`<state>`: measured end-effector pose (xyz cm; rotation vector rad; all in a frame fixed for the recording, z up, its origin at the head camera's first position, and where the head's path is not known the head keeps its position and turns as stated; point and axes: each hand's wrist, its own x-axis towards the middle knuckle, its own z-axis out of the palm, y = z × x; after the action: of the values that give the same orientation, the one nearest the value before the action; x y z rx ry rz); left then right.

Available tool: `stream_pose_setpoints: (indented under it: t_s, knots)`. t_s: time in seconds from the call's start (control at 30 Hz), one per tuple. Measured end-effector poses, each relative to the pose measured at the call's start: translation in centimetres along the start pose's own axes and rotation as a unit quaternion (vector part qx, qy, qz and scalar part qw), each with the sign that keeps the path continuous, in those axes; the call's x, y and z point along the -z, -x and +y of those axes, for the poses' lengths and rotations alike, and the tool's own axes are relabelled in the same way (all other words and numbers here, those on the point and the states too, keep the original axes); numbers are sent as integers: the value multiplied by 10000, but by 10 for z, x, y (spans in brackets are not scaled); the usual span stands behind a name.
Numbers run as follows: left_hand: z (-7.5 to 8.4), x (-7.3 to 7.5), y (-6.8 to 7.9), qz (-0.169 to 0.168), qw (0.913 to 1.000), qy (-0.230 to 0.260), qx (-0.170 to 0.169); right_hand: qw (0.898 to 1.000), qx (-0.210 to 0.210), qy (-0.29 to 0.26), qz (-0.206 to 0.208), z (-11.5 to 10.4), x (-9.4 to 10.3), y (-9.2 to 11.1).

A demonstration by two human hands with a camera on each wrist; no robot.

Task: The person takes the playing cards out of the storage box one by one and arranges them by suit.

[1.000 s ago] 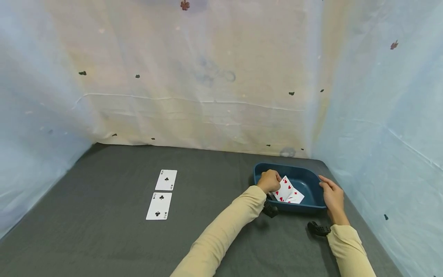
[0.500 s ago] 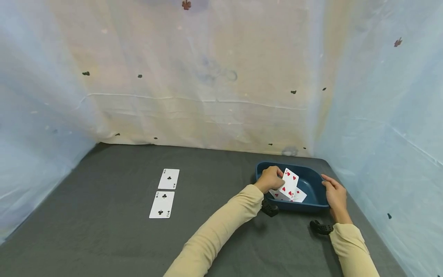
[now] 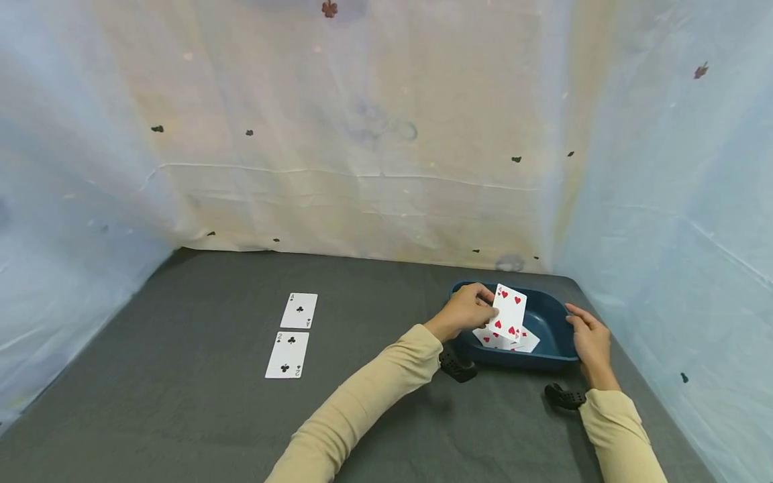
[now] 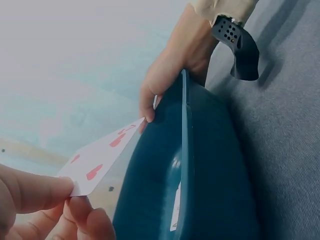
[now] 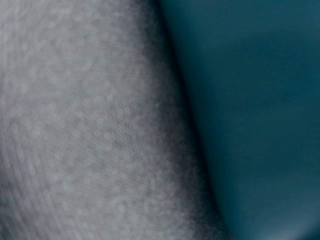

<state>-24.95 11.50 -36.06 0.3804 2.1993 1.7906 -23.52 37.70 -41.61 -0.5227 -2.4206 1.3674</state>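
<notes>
Between thumb and fingers, my left hand [image 3: 464, 310] pinches a hearts playing card [image 3: 508, 311] by its left edge, face up and tilted, over a dark blue plastic bin [image 3: 549, 331]. The same hearts card [image 4: 102, 155] shows in the left wrist view, raised above the bin's rim. Inside the bin lie several more red-suited playing cards [image 3: 529, 341], partly covered by the held one. At the bin's right end, my right hand [image 3: 593, 341] grips the rim. In the right wrist view only the bin's outer wall [image 5: 260, 120] and the cloth appear; the hand itself is out of that view.
On the left of the grey cloth-covered table [image 3: 199, 402], an ace of clubs [image 3: 299, 310] lies just beyond a two of clubs [image 3: 287, 355], both face up. Pale fabric walls [image 3: 374, 215] close in the back and both sides.
The left hand has pulled one hearts card up off the others in the bin and drawn slightly back to the left. The right hand keeps its grip on the rim.
</notes>
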Motion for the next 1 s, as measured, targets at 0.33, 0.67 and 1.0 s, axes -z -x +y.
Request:
stream_pose_setpoints:
  t_s: [0.33, 0.67, 1.0]
  knots:
    - [-6, 41, 19, -114, 9991, 221, -341, 9999, -22, 93, -54, 0, -1, 3]
    - [-14, 80, 33, 109, 9970, 657, -387, 9999, -62, 122, 81, 0, -1, 5]
    - [-22, 118, 49, 211, 9963, 684, -482, 9998, -71, 196, -37, 1, 0, 4]
